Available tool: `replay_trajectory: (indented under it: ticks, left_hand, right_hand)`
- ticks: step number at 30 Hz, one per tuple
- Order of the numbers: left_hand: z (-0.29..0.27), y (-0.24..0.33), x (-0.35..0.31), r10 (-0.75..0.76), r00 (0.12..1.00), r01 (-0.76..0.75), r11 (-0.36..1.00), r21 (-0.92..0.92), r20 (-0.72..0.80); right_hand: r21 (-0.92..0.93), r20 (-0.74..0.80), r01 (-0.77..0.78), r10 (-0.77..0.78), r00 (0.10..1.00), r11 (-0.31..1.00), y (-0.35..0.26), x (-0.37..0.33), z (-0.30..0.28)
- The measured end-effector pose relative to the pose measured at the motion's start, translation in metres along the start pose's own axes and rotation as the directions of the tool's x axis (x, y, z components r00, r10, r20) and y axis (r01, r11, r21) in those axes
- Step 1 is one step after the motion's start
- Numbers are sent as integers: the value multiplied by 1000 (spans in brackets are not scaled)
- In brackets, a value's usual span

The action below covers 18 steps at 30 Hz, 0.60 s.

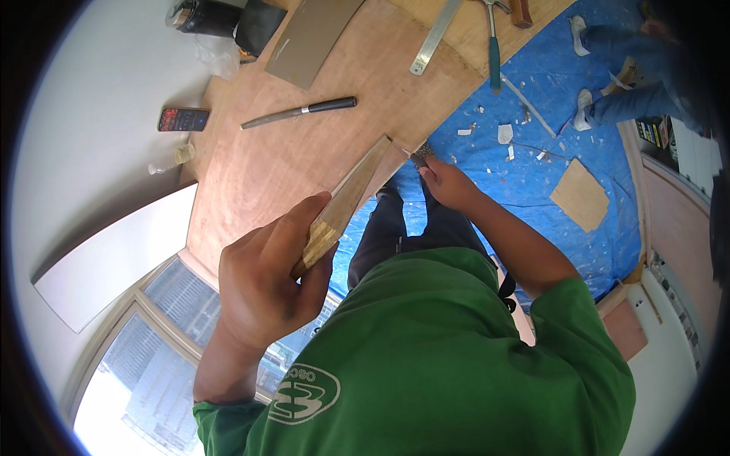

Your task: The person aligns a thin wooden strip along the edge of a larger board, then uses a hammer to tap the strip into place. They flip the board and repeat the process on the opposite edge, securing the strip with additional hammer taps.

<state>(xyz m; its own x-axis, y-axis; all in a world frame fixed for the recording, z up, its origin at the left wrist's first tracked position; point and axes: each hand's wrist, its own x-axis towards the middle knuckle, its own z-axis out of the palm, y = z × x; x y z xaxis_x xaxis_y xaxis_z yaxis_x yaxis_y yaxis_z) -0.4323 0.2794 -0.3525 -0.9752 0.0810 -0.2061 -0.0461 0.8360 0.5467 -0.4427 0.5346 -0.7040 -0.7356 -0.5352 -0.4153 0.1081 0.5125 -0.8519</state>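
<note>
My left hand [266,277] is closed around the near end of a pale length of wood [357,186], its thumb along the top. The wood slants up and away to the right, with its far end over the plywood table [258,171]. My right hand [450,184] is closed on a small dark tool [420,154] at the table's edge. A thin strip runs from this tool toward the wood's far tip; whether they touch I cannot tell. Fingers hide most of the tool, so its kind is unclear.
A black-handled tapered tool [304,112], a metal ruler [435,42] and a teal-handled hammer [493,57] lie on the table. A phone [183,119] is at left. Scraps litter the blue tarp [525,178]; another person's legs [627,108] are at upper right.
</note>
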Motion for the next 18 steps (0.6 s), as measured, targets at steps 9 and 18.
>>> replay_trajectory:
  ticks: [9,18]
  left_hand:
    - [-5,2,-1,0,999,1,1000,-3,51]
    - [-5,2,-2,10,998,-10,1000,2,67]
  right_hand:
    - [-107,36,-145,150,988,984,-14,-26,-15]
    - [-31,15,-111,111,994,993,-29,-7,-11]
